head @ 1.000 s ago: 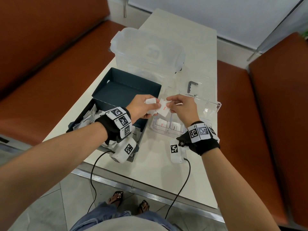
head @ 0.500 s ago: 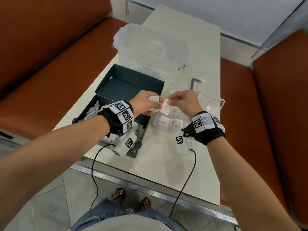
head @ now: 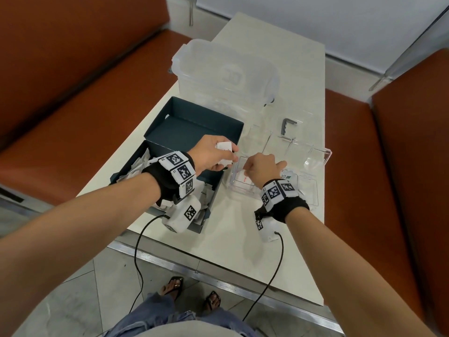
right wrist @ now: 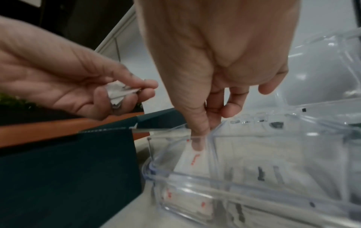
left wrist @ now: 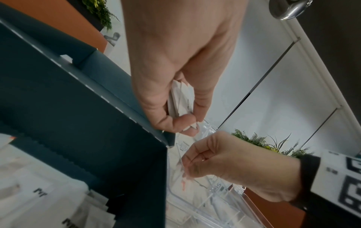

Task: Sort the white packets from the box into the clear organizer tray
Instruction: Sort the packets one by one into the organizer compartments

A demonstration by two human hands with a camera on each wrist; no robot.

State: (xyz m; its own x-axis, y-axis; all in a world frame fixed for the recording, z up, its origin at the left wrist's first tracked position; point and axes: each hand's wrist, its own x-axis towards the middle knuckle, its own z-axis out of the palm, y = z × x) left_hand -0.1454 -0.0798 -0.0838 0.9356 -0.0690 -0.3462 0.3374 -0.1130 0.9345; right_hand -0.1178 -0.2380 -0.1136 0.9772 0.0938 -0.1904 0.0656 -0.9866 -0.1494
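My left hand [head: 228,156] hovers over the right edge of the dark teal box [head: 192,132] and grips a small bundle of white packets [head: 224,145]. The left wrist view shows the bundle [left wrist: 181,98] pressed between thumb and fingers. More white packets [head: 138,166] lie in the box's near half. My right hand [head: 245,171] reaches down into the near-left compartment of the clear organizer tray [head: 315,154]. It pinches a white packet with red print [right wrist: 193,160] that stands tilted against the compartment wall. Other packets lie in neighbouring compartments [right wrist: 259,174].
A large clear lidded container [head: 226,69] stands behind the box. A black hex key [head: 286,125] lies under the tray's open lid. Orange benches flank the white table [head: 243,251]. Two black cables hang off its near edge.
My right hand drew one red-printed packet away from the bundle and lowered it into the tray's near-left compartment. My left hand stayed by the box with the other packets.
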